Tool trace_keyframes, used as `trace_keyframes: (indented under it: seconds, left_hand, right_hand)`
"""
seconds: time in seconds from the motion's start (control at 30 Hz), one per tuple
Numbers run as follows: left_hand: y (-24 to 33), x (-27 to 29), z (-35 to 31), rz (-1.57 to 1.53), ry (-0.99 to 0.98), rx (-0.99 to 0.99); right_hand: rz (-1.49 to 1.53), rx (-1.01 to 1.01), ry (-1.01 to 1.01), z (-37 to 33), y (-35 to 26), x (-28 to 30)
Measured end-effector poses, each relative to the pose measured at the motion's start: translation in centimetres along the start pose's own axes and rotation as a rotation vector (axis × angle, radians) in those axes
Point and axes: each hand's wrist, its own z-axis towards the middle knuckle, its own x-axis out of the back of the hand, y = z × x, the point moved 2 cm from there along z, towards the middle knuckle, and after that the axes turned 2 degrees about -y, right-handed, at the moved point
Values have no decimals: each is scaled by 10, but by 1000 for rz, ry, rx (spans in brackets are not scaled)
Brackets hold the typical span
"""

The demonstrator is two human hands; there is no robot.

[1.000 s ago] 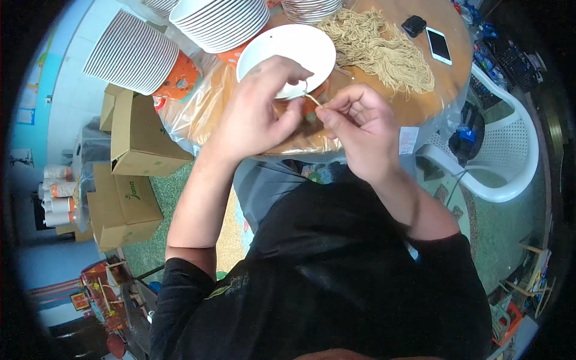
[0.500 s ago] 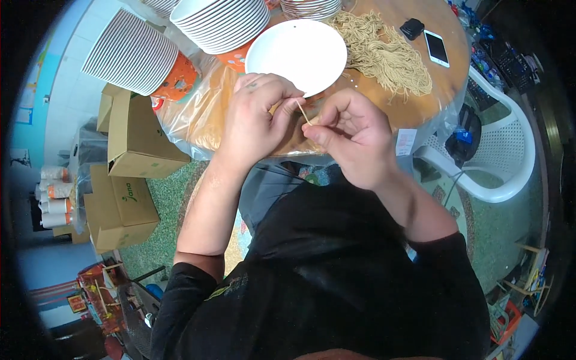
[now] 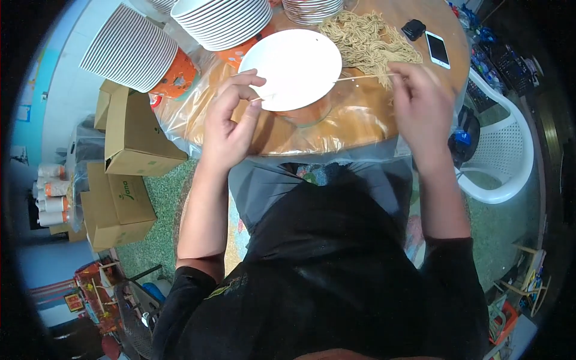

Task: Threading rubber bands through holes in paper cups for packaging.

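Observation:
A paper bucket (image 3: 288, 66) stands near the table's front edge, its round white inside facing up and a strip of orange-brown wall showing below the rim. A small dark hole shows by its far rim. At its left rim, my left hand (image 3: 233, 120) pinches a short end of thin tan string between thumb and finger. My right hand (image 3: 423, 102), off to the right, pinches the other end of the string (image 3: 363, 77), which runs taut to the bucket's right rim. Whether the string passes through the wall cannot be made out.
Behind the bucket lie a heap of tan string (image 3: 369, 45), a white phone (image 3: 437, 50) and a small black object (image 3: 413, 29). Stacked paper buckets (image 3: 135, 51) stand at the left, with cardboard boxes (image 3: 135, 135) below. A white plastic chair (image 3: 501, 162) is at the right.
My hands have moved apart from a close pinch on the string, the right one going right and the left slightly left. The string is now stretched out to the right, and the bucket has shifted slightly.

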Motion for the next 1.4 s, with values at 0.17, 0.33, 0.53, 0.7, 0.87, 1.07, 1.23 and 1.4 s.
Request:
trace_keyframes:
  seconds: [0.17, 0.33, 0.53, 0.7, 0.87, 1.07, 1.23, 1.4]
  left_hand:
    - [-23, 17, 8, -252, 75, 31]
    - [15, 1, -15, 323, 451, -331]
    - [52, -32, -5, 566, 37, -363]
    - [37, 1, -10, 612, -14, -290]
    - [36, 24, -15, 564, -45, -236]
    - [70, -14, -8, 434, -92, -211]
    - [51, -13, -5, 517, -150, -200]
    - [53, 1, -14, 516, -69, -236]
  right_hand:
    - [393, -423, 16, 2, 26, -12]
    - [751, -592, -226, -7, 18, -23]
    - [1242, -698, -279, -2, 18, -20]
    - [1441, -663, -303, 8, 22, -6]
    - [1667, -617, -400, -3, 10, -13]
    - [1694, -629, -434, -6, -12, -26]
    - [1772, -567, -448, -7, -11, -19]
    - [1871, -588, -498, -18, -12, -22]
